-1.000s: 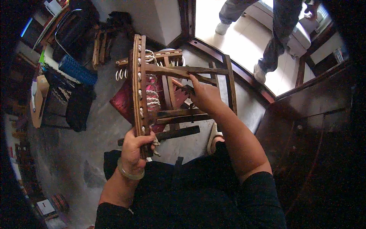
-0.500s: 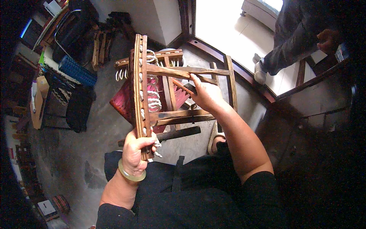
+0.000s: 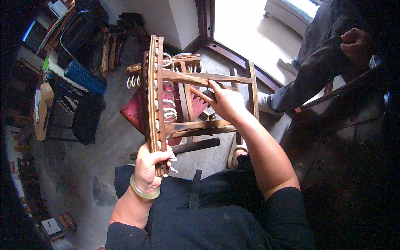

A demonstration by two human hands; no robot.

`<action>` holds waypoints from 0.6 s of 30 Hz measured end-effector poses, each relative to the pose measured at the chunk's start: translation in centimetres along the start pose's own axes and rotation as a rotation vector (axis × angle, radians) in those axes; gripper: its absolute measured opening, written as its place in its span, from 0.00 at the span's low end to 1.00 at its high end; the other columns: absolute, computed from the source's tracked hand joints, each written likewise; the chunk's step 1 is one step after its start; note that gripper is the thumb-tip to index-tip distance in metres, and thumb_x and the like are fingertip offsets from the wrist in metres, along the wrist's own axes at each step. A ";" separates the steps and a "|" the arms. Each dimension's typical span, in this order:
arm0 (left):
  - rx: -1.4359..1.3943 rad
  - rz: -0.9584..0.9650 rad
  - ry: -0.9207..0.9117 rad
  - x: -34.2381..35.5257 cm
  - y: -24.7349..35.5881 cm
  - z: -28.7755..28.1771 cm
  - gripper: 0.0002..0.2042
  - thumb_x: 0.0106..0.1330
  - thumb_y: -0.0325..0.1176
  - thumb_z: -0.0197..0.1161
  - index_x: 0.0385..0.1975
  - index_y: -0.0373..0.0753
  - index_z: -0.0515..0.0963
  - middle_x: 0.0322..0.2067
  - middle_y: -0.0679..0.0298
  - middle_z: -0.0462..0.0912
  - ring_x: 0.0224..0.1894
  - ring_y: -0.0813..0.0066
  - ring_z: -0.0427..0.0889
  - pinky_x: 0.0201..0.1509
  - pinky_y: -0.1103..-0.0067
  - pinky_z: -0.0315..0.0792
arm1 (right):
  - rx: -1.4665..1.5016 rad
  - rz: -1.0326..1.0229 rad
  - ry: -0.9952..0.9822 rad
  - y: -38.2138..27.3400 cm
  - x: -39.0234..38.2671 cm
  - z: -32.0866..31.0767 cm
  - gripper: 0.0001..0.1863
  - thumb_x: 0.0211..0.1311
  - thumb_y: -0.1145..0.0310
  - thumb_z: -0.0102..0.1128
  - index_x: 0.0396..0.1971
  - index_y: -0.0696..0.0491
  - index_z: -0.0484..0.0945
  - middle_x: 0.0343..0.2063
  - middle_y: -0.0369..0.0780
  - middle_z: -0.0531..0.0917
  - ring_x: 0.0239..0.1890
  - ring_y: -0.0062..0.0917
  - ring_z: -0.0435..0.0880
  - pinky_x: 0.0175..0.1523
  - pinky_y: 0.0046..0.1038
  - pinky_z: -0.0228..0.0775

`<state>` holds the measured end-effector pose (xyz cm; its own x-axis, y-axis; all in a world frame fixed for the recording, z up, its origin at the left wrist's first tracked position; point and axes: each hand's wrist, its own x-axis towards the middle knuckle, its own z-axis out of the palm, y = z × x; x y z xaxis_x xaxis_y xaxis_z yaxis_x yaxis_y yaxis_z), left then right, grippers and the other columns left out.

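I hold up a wooden folding stool frame (image 3: 196, 126) with white rope (image 3: 169, 111) laced through its slotted top rail (image 3: 154, 89). My left hand (image 3: 148, 163), a pale bangle at its wrist, is closed around the near end of that rail, where a loose rope end (image 3: 173, 170) hangs. Between the legs on the right side is my right hand (image 3: 228, 101). Its index finger rests on the upper leg bar (image 3: 187, 78), and the other fingers are curled, partly hidden. Behind the frame shows a red slatted piece (image 3: 135, 106).
A person in dark trousers (image 3: 323, 54) stands at the doorway on the right, one shoe (image 3: 263, 103) inside by the stool. At left are a blue textured roll (image 3: 84, 77), a black chair (image 3: 87, 121) and a cardboard piece (image 3: 43, 110). Wooden pieces (image 3: 109, 54) lean farther back.
The other person has stepped through the doorway toward the stool, one foot now just beyond its legs. My hands and the stool frame have barely shifted.
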<state>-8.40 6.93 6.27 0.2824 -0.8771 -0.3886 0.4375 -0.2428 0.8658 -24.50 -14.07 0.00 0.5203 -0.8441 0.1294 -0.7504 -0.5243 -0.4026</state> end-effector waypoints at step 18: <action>-0.012 0.011 0.021 0.1 0.0 -0.4 0.13 0.51 0.22 0.55 0.39 0.31 0.69 0.22 0.60 0.74 0.18 0.74 0.74 0.24 0.81 0.71 | -0.034 -0.076 0.054 -0.9 -0.6 0.3 0.28 0.52 0.65 0.59 0.55 0.53 0.66 0.29 0.45 0.82 0.30 0.38 0.82 0.34 0.34 0.74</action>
<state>-7.99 6.99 6.10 0.3051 -0.8707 -0.3858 0.4443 -0.2282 0.8663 -24.00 -13.07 -0.03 0.5546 -0.8059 0.2072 -0.7232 -0.5900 -0.3590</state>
